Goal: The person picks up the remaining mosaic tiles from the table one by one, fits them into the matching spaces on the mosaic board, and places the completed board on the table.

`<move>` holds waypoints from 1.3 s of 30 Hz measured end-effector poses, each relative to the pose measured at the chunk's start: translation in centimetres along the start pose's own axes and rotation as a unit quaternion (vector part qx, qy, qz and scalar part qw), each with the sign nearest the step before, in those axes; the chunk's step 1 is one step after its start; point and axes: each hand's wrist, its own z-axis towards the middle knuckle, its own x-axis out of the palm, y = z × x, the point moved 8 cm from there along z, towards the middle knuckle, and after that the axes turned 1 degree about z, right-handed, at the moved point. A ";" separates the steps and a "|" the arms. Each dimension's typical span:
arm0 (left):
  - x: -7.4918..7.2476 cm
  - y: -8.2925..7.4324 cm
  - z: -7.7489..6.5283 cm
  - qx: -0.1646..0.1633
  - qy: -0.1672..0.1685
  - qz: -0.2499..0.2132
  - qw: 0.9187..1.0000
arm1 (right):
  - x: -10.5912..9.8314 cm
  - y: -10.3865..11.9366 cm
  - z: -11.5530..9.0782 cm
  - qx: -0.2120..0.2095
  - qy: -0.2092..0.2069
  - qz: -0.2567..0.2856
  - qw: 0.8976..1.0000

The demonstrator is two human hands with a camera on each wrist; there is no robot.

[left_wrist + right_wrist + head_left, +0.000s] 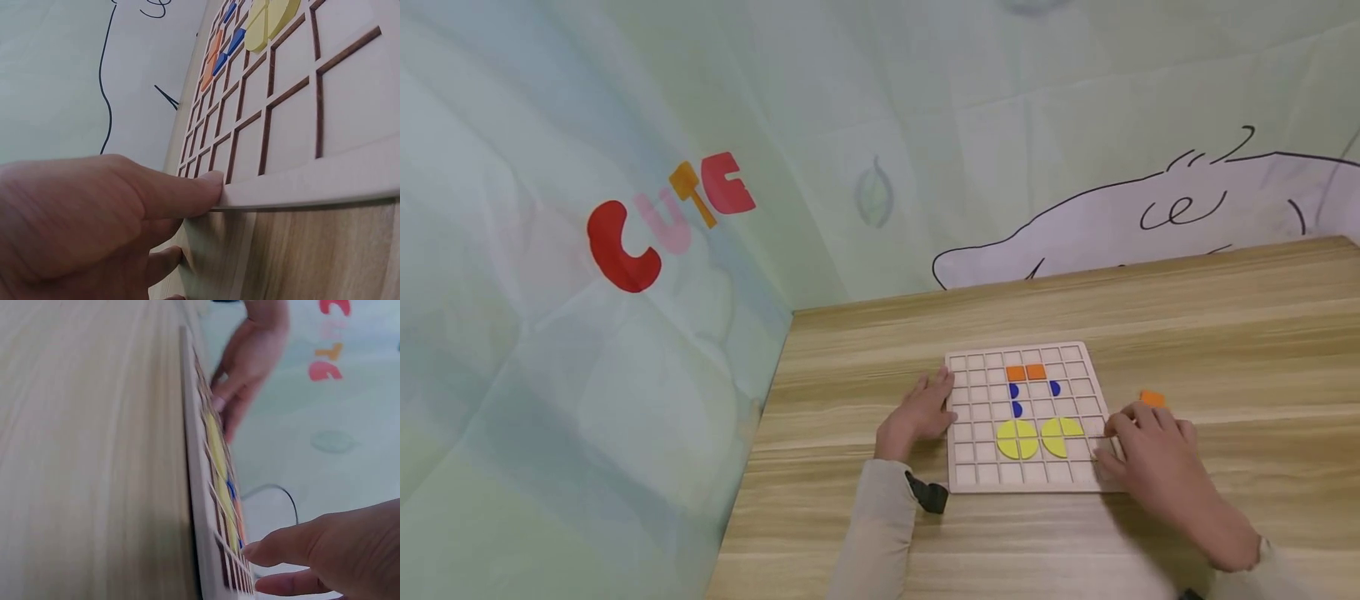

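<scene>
A pale square grid board [988,483] lies on the table. My left hand [919,408] rests at its left edge; in the left wrist view, the thumb [206,187] touches the rim and the other fingers are lower, beside the board. Over the right edge is my right hand [1157,454], thumb and forefinger apart, no piece visible between them. Two orange squares [1026,372] and three blue half-discs [1014,390] sit in the grid. Below them, yellow quarter pieces form a full disc [1017,440] and a three-quarter disc [1060,437].
A loose orange piece [1152,398] lies on the wooden table [850,358] just beyond my right hand. Printed cloth walls [865,100] stand behind and to the left of the table. A dark strap [928,493] hangs at my left cuff.
</scene>
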 end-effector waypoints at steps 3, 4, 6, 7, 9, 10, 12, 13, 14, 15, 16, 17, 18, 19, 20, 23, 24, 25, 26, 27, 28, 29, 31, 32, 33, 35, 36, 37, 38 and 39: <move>0.0 -0.1 -0.1 0.000 -0.002 0.001 1.000 | -0.7 -1.6 -0.7 0.015 -0.006 0.003 1.000; 0.0 -0.1 -0.1 0.001 -0.002 0.002 1.000 | -0.9 -2.2 -1.0 0.021 -0.009 0.004 1.000; 0.0 -0.1 -0.1 0.002 -0.002 0.005 1.000 | -1.0 -3.4 -1.4 0.041 -0.005 0.008 0.999; -0.1 -0.1 -0.1 0.002 -0.002 0.007 1.000 | -1.1 -4.1 -1.7 0.052 -0.001 0.012 0.999; 0.1 0.0 -0.1 0.000 -0.003 0.006 1.000 | -1.0 -5.5 -2.3 0.075 0.003 0.018 0.997; 0.0 0.0 0.0 0.000 -0.003 0.005 1.000 | -1.0 -6.1 -2.6 0.084 0.003 0.021 0.996; 0.0 0.0 0.0 0.000 -0.003 0.001 1.000 | -1.0 -7.2 -3.1 0.101 0.001 0.027 0.995; 0.0 0.0 0.0 0.000 -0.003 -0.002 1.000 | -1.0 -7.7 -3.4 0.109 0.000 0.028 0.994; 0.0 -0.1 0.0 0.002 -0.002 -0.004 1.000 | -1.1 -8.1 -3.6 0.116 -0.002 0.025 0.993; 0.0 -0.1 0.0 0.003 -0.002 -0.003 1.000 | -1.1 -8.4 -3.8 0.121 -0.004 0.024 0.992; 0.0 -0.1 0.0 0.004 -0.001 -0.002 1.000 | -1.1 -8.6 -4.0 0.126 -0.006 0.023 0.992; 0.0 0.0 -0.1 0.005 -0.001 -0.001 1.000 | -1.1 -8.8 -4.2 0.131 -0.008 0.023 0.991; 0.0 0.0 -0.1 0.006 -0.001 0.000 1.000 | -1.1 -8.9 -4.3 0.135 -0.009 0.023 0.991; 0.0 0.0 -0.1 0.006 -0.002 0.002 1.000 | -1.1 -8.9 -4.4 0.136 -0.012 0.023 0.990; 0.0 0.0 -0.1 0.006 -0.002 0.004 1.000 | -1.1 -8.9 -4.5 0.136 -0.015 0.023 0.990; 0.0 0.0 -0.1 0.007 -0.003 0.002 1.000 | -1.1 -9.0 -4.6 0.143 -0.021 0.026 0.989; 0.0 0.0 -0.1 0.007 -0.003 0.002 1.000 | -1.1 -9.0 -4.6 0.147 -0.022 0.025 0.989; 0.1 0.0 -0.1 0.007 -0.004 0.002 1.000 | -1.1 -9.0 -4.6 0.152 -0.022 0.024 0.988; 0.1 0.0 -0.1 0.007 -0.003 0.000 1.000 | -1.2 -9.1 -4.6 0.156 -0.022 0.023 0.987; 0.1 0.0 -0.1 0.008 -0.003 -0.002 1.000 | -1.2 -9.1 -4.6 0.161 -0.022 0.022 0.986; 0.2 0.0 0.0 0.009 -0.002 -0.004 1.000 | -1.2 -9.1 -4.6 0.163 -0.024 0.021 0.986; 0.2 0.1 0.0 0.010 -0.002 -0.005 1.000 | -1.2 -9.1 -4.6 0.164 -0.027 0.021 0.986; 0.2 0.1 0.1 0.011 -0.001 -0.008 1.000 | -1.3 -9.0 -4.6 0.161 -0.030 0.018 0.986; 0.3 0.1 0.1 0.010 0.000 -0.011 1.000 | -1.3 -8.9 -4.6 0.159 -0.032 0.016 0.987; 0.3 0.1 0.1 0.010 0.001 -0.011 1.000 | -1.3 -8.8 -4.6 0.157 -0.032 0.016 0.987; 0.3 0.2 0.1 0.010 0.001 -0.009 1.000 | -1.3 -8.6 -4.5 0.152 -0.036 0.016 0.988; 0.3 0.2 0.2 0.009 0.001 -0.008 1.000 | -1.3 -8.5 -4.5 0.149 -0.037 0.018 0.988; 0.3 0.3 0.2 0.008 0.002 -0.007 1.000 | -1.4 -8.3 -4.3 0.142 -0.043 0.021 0.989; 0.3 0.3 0.2 0.008 0.001 -0.006 1.000 | -1.5 -8.0 -4.2 0.135 -0.049 0.025 0.989; 0.3 0.3 0.2 0.007 0.001 -0.005 1.000 | -1.6 -7.8 -4.0 0.128 -0.052 0.030 0.990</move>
